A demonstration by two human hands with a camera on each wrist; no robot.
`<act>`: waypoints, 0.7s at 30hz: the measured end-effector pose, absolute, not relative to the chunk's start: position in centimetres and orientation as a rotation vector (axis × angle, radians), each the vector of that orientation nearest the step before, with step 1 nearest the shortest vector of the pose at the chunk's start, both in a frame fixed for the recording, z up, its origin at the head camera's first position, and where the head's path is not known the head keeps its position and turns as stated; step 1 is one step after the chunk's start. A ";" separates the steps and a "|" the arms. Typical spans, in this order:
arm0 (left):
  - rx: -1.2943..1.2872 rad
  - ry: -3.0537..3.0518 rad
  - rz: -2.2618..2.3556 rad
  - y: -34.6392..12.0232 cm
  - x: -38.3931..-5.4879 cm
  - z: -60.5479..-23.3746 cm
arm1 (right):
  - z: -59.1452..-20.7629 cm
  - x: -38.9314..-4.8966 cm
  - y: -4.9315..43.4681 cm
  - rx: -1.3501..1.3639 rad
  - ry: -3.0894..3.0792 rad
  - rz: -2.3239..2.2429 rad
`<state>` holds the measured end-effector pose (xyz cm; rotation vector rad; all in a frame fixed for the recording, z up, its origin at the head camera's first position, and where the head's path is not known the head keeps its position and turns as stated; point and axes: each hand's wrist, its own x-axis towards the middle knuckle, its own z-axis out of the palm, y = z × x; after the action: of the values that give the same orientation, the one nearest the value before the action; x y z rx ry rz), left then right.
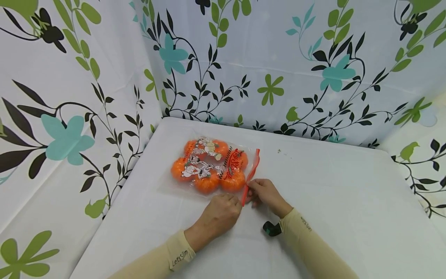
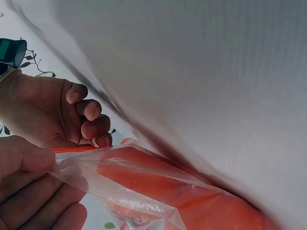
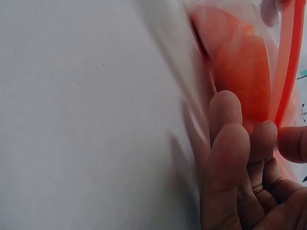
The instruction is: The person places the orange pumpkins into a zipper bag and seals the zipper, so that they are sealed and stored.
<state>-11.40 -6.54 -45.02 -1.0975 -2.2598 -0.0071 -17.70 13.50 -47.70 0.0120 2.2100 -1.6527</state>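
Note:
A clear zip bag (image 1: 209,164) with cartoon print and a red zip strip (image 1: 253,166) lies on the white table. Inside it sit several orange pumpkin-like items (image 1: 207,182). My left hand (image 1: 220,212) pinches the bag's near corner by the strip's lower end; in the left wrist view its thumb and fingers (image 2: 29,158) grip the clear film. On the strip's right side, my right hand (image 1: 266,195) pinches the red strip between thumb and index finger, as the right wrist view shows, its other fingers (image 3: 225,163) loosely curled beside the bag.
A white cloth covers the table (image 1: 334,201). Behind and to the left hangs a floral curtain (image 1: 244,58) that meets the table's edges. A black wrist camera (image 1: 271,228) juts from the right sleeve, close to the tabletop.

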 end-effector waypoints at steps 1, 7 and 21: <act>-1.105 -2.256 -0.016 -6.5 -11.4 -45.0 | -47.7 -17.8 13.5 0.010 2.216 -1.656; -1.138 -2.245 -0.023 -6.3 -11.3 -45.0 | -47.8 -18.5 13.6 0.064 2.255 -1.665; -1.172 -2.261 -0.031 -6.5 -11.0 -44.9 | -47.2 -21.6 14.3 0.227 2.271 -1.562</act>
<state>-11.03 -6.46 -44.88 -1.1723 -2.2607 -0.0310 -21.61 14.27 -47.19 0.2268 2.2711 -1.5615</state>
